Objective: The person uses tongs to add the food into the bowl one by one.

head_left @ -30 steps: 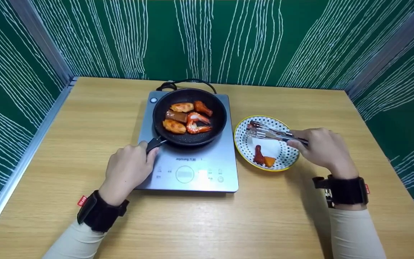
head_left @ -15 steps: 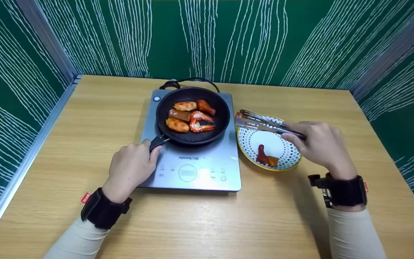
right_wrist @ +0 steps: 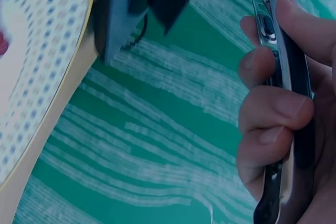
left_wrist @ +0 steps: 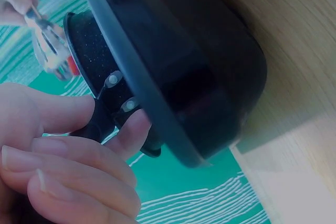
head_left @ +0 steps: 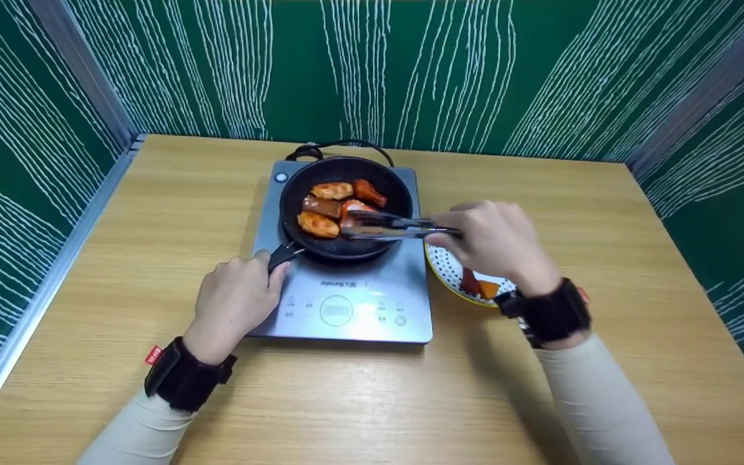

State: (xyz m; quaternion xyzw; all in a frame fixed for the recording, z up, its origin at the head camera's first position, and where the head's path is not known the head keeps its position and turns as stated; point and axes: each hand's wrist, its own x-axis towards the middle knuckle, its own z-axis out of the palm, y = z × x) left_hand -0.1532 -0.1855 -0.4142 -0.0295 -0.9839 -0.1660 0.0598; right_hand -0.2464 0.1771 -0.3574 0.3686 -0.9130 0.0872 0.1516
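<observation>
My left hand (head_left: 236, 294) grips the black handle (head_left: 284, 256) of a frying pan (head_left: 402, 197). Two chicken wings (head_left: 318, 225), a brown slab (head_left: 321, 206), a drumstick (head_left: 369, 192) and red-and-white shrimp (head_left: 354, 207) lie in the pan. My right hand (head_left: 491, 239) holds metal tongs (head_left: 404, 226) with dark grips, blurred over the pan's right side and partly covering the shrimp. A small red piece (left_wrist: 72, 65) shows at the tongs' tips in the left wrist view. Fingers wrap round the tongs' grips in the right wrist view.
The pan sits on a silver induction cooker (head_left: 372, 307) with a black cord behind it. To its right, partly under my right hand, a dotted plate (head_left: 444, 266) carries a dark red drumstick (head_left: 469, 282) and an orange chunk (head_left: 488, 289). Green patterned walls enclose the wooden table (head_left: 346, 400).
My right hand has lifted the tongs, with a reddish piece at their tips, off the plate and swung them left over the pan. My left hand keeps its grip on the handle.
</observation>
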